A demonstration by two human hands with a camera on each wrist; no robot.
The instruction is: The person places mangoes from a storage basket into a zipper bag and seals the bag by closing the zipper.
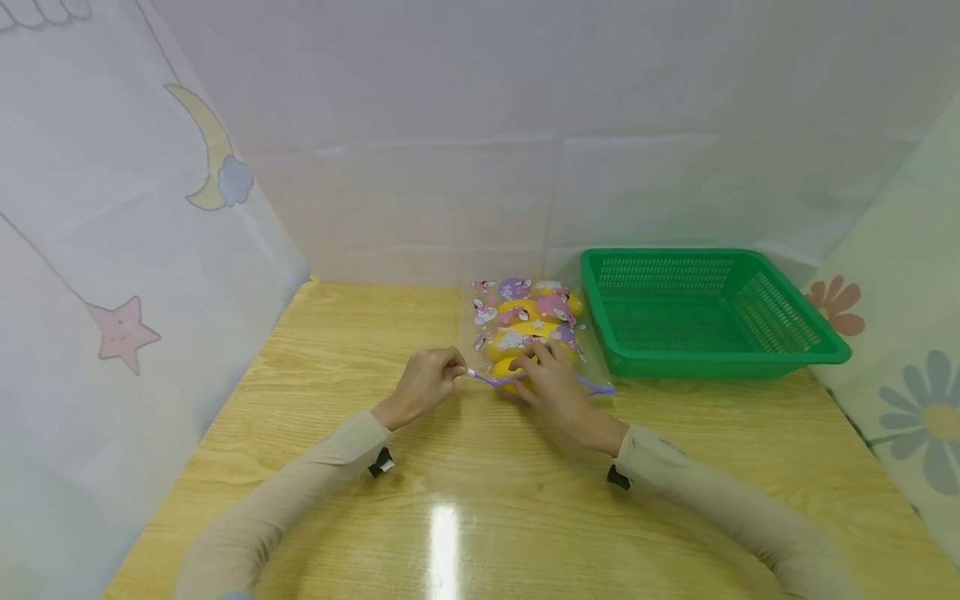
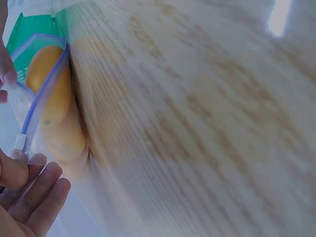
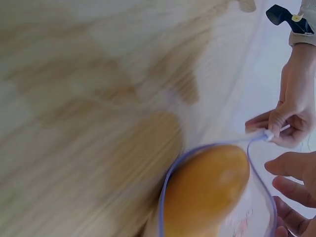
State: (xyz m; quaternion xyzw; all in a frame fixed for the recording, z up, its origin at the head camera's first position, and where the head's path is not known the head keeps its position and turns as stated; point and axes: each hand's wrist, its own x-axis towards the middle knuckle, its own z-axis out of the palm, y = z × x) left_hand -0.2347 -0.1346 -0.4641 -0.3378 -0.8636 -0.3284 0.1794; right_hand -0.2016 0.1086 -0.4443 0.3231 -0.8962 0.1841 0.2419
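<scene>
A clear zip bag [image 1: 596, 367] with pink and purple cartoon prints lies on the table. Several yellow fruits like mangoes [image 2: 54, 89] are inside it. Its purple-edged mouth gapes, and the nearest fruit shows through the opening in both wrist views. My left hand [image 1: 431, 379] pinches the mouth's left corner, beside the white zip slider [image 2: 20, 141]. Over the mouth is my right hand [image 1: 558, 392], its fingers spread and lightly bent. In the right wrist view its upper two digits are apart, and the lower fingertips [image 3: 291, 217] touch the bag's edge.
A green plastic basket [image 1: 720, 358] stands right of the bag, close by it. Printed cloth walls [image 1: 420, 167] enclose the wooden table [image 1: 360, 317] at the back and both sides. Black straps [image 1: 381, 462] show at the sleeve cuffs.
</scene>
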